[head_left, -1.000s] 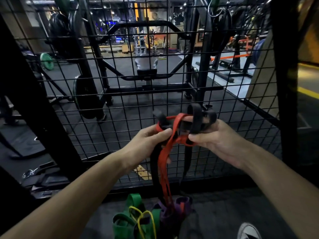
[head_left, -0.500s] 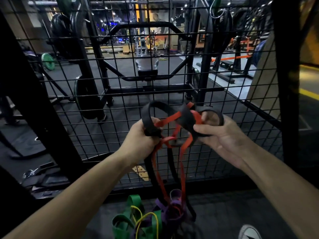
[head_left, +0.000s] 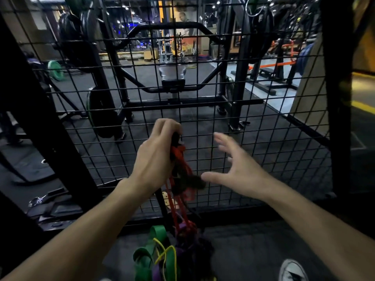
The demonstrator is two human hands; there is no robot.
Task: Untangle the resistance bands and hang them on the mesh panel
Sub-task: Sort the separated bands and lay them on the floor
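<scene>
Head view. The left hand (head_left: 155, 157) is clenched around the upper ends of a red band (head_left: 178, 157) and a black band (head_left: 187, 182), holding them just in front of the mesh panel (head_left: 263, 122), near its middle. The two bands hang down from the fist, blurred, so that how they cross each other cannot be told. Their lower ends reach a heap of bands at the foot of the mesh panel: a green band (head_left: 160, 232), a yellow band (head_left: 165, 252) and a purple band (head_left: 182, 226), all lying tangled on the floor (head_left: 243, 250). The right hand (head_left: 237, 169) is spread, fingers straight and apart, gripping nothing; its thumb comes just beside the hanging black band, and whether it touches is unclear. A white shoe (head_left: 292, 270) shows at the lower edge, right of the heap. Behind the mesh panel stand a black rack (head_left: 174, 90) and a weight plate (head_left: 101, 112).
</scene>
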